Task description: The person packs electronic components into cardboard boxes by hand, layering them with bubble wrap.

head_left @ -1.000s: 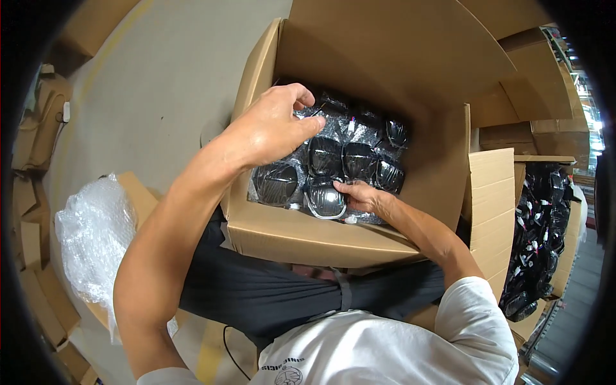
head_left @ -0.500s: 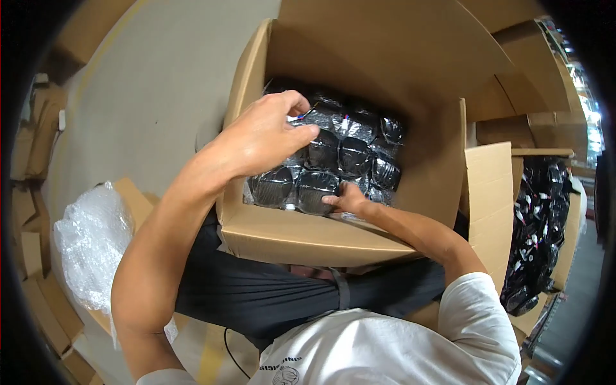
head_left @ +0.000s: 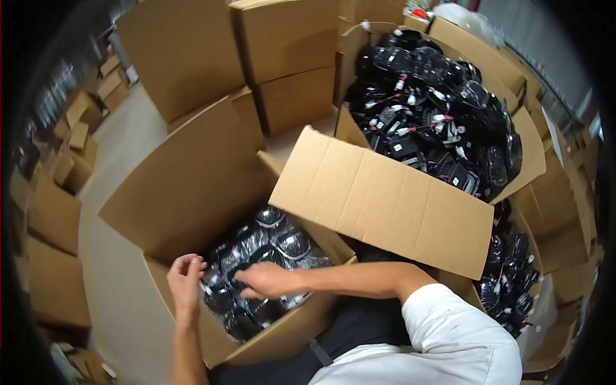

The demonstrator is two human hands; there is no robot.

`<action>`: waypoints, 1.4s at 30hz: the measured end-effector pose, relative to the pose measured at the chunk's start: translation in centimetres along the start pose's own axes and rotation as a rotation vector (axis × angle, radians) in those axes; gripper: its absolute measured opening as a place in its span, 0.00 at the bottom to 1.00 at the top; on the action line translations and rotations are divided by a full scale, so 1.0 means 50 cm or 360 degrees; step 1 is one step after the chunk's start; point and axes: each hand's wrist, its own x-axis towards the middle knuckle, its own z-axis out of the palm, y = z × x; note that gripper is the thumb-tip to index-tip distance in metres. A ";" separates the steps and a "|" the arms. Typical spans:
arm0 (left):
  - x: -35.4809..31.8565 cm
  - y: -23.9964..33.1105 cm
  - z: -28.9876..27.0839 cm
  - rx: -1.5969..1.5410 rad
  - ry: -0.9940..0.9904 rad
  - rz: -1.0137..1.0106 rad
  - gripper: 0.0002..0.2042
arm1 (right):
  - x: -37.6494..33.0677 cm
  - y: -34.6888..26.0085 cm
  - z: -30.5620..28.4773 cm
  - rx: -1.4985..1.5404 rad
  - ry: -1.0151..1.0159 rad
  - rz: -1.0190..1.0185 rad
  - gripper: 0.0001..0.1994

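Black rounded parts [head_left: 292, 245] in clear plastic wrap sit in rows inside a deep cardboard box [head_left: 192, 183] in front of me. Over the middle of these parts my right hand [head_left: 266, 280] reaches in, its index finger and thumb apart, slightly blurred. I see nothing held in it. My left hand [head_left: 185, 277] is raised at the box's left wall, with loosely bent fingers and no object visible in them. Whether the right fingertips touch the wrap I cannot tell.
A large carton [head_left: 359, 61] heaped with loose black parts [head_left: 417, 122] and white connectors stands at the far right. A cardboard flap [head_left: 385, 199] juts out between the boxes. More black parts [head_left: 510, 276] lie at the right. Tall cartons [head_left: 289, 64] stand behind.
My view has swung to the right, bringing the heaped carton into sight. My right hand has left the box's near edge for the middle of the parts; my left hand has drawn back to the left wall.
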 end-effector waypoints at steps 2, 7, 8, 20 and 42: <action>0.000 0.086 0.137 -0.0026 -0.0151 0.0111 0.09 | -0.068 0.003 -0.027 0.0088 0.0034 -0.0151 0.18; 0.001 0.296 0.528 0.0182 -0.0875 0.0858 0.09 | -0.168 0.094 -0.011 0.0133 -0.0197 0.0184 0.18; 0.011 0.332 0.607 0.0339 -0.1054 0.0986 0.12 | -0.177 0.103 -0.003 0.0012 -0.0048 0.0184 0.19; 0.192 0.276 1.163 0.1086 -0.1311 0.1467 0.33 | -0.182 0.146 0.094 -0.0286 0.1349 -0.0476 0.13; 0.125 0.470 0.518 0.0252 -0.0614 0.1008 0.13 | -0.157 0.109 -0.018 0.0196 0.0437 -0.0003 0.20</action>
